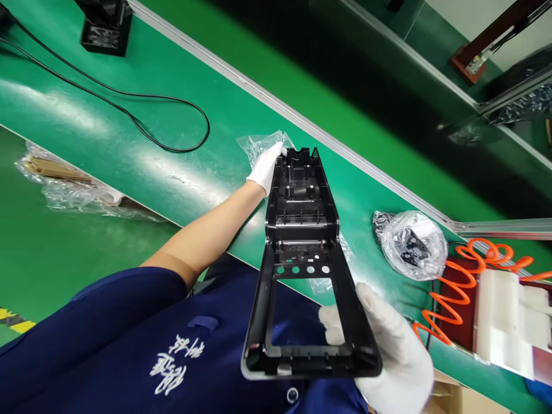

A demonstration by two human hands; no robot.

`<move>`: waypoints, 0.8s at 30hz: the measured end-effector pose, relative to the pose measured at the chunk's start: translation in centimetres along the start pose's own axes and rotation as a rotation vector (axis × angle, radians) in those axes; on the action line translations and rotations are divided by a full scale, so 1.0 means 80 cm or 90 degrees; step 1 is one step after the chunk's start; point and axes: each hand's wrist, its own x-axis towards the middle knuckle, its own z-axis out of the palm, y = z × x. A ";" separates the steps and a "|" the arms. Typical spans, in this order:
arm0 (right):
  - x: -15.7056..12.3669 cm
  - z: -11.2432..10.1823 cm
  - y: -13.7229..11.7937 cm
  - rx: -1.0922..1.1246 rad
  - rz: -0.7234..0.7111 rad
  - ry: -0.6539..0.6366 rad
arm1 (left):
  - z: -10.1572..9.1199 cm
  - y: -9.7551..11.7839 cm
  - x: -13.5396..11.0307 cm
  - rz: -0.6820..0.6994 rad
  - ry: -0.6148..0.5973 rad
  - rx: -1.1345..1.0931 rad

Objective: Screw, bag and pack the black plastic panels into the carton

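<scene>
A long black plastic housing [302, 231] hangs over the bench edge in front of me, its hollow inner side facing up. Its near half frames a rectangular window, with a row of several round holes above it; ribs and posts line the far half. My left hand [266, 168], in a white glove, grips the far left edge, most of its fingers hidden. At the near right corner my white-gloved right hand [397, 351] is closed round the frame, fingertips showing through the window. Just beyond my left hand, a crumpled clear plastic bag [261, 144] lies on the bench.
A green bench [172, 178] runs diagonally. On it lie a black cable [168, 99], a black parts holder [106, 34], a plastic-wrapped bundle [411, 247] and a coiled orange air hose [457, 282] beside a white fixture [498, 310]. Plastic-wrapped cardboard [60, 169] sits below the left edge.
</scene>
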 end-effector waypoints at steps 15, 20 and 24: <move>0.006 0.002 -0.003 0.020 -0.066 0.038 | 0.000 -0.001 -0.001 -0.018 -0.014 -0.008; 0.006 0.003 -0.003 0.044 -0.052 0.017 | -0.002 -0.004 0.001 0.026 0.001 0.024; 0.004 0.003 -0.003 0.041 -0.055 0.017 | -0.004 -0.007 0.005 0.063 -0.007 0.025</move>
